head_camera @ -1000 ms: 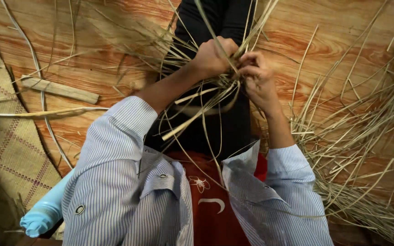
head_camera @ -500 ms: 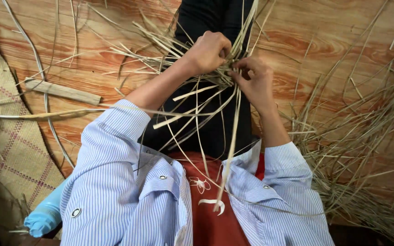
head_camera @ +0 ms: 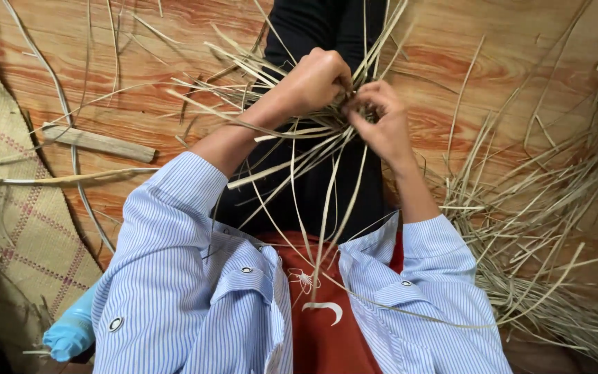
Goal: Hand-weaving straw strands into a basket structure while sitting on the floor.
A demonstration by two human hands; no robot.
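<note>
A bundle of thin dry straw strips point(head_camera: 316, 149) crosses above my lap, its ends fanning out left, up and down over my black trousers. My left hand point(head_camera: 313, 82) is clenched on the strips where they meet. My right hand point(head_camera: 378, 121) pinches strips at the same knot, fingers curled, touching the left hand. Long loose ends hang down toward my red shirt.
A big heap of loose straw point(head_camera: 555, 228) lies on the wooden floor at the right. A flat wooden stick point(head_camera: 98, 142) lies at the left, beside a woven mat point(head_camera: 8, 208). A light blue bottle-like object point(head_camera: 70, 332) sits by my left elbow.
Both hands have stayed on the knot and shifted slightly. The strips have been pulled so that more loose ends hang down over my lap.
</note>
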